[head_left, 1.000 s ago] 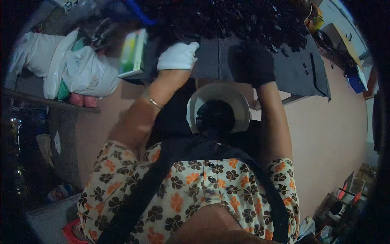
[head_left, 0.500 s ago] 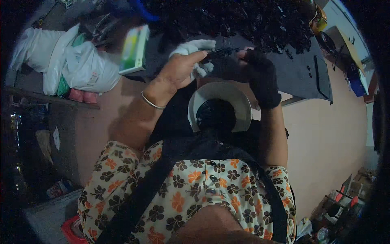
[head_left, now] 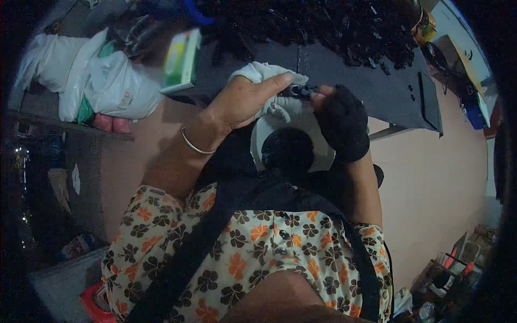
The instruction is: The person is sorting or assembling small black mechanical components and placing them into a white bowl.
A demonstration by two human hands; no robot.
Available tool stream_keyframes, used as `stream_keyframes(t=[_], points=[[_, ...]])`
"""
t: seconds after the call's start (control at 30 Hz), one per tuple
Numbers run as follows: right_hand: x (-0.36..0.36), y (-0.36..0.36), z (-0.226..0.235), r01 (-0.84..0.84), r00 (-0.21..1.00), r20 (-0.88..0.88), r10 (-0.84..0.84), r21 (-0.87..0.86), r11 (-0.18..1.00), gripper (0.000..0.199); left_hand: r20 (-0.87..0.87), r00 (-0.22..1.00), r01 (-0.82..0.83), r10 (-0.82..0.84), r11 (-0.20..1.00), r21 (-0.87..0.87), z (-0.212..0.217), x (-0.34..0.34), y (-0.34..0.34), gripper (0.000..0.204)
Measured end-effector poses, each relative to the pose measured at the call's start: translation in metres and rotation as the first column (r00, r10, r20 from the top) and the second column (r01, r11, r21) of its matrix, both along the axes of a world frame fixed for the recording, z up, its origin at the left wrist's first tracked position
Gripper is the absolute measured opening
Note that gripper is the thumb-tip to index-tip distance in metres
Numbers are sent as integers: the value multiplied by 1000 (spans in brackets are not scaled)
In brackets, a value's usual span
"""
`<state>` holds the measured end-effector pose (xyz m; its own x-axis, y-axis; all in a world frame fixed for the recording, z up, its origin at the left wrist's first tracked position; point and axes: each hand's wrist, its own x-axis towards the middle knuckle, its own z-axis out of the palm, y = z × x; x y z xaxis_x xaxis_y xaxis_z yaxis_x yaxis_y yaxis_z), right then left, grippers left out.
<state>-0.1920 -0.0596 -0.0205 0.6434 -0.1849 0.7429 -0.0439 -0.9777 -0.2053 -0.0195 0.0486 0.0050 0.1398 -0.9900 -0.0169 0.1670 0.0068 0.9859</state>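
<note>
Both hands meet on a small black plastic piece [head_left: 300, 90] above a white round tub [head_left: 326, 141] with something black inside. My left hand [head_left: 250, 97], in a white glove with the thumb bare, closes on the piece's left end, thumb on top. My right hand [head_left: 342, 121], in a black glove with bare fingertips, pinches its right end. What kind of part it is, I cannot tell. Beyond the hands, a large heap of similar-looking black pieces [head_left: 318, 27] covers the back of the dark table [head_left: 390, 99].
A green and white box [head_left: 183, 60] stands left of my hands. Full white plastic bags [head_left: 121, 89] and pink packets [head_left: 113, 124] lie farther left. At the table's right side lies a long black strip [head_left: 428, 100], with a few small dark bits [head_left: 412, 92] beside it.
Both hands have come nearer to me and closer together, over the tub's far rim. The black piece moved with them, and my left fingers have closed in around it.
</note>
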Motion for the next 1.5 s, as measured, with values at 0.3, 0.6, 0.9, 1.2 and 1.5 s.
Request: stream_keyframes(t=[0.3,0.6,0.9,1.2,1.5], points=[[-4,0,-4,-19,999,31,19,-4,1000,22,336,941,44,-41,999,0,13,-7,4,29],[7,16,-12,-111,991,131,-16,896,429,9,619,706,-151,345,927,-344,-11,-32,5,27],[12,34,-3,-121,989,150,-12,842,525,24,690,632,-80,352,916,-394,-16,-28,6,28],[11,20,-5,34,998,20,-64,680,732,29,362,921,-106,141,988,-115,-10,-11,14,22],[-1,-1,-10,104,944,-268,195,797,595,34,668,743,59,45,989,-132,-10,-8,13,32]])
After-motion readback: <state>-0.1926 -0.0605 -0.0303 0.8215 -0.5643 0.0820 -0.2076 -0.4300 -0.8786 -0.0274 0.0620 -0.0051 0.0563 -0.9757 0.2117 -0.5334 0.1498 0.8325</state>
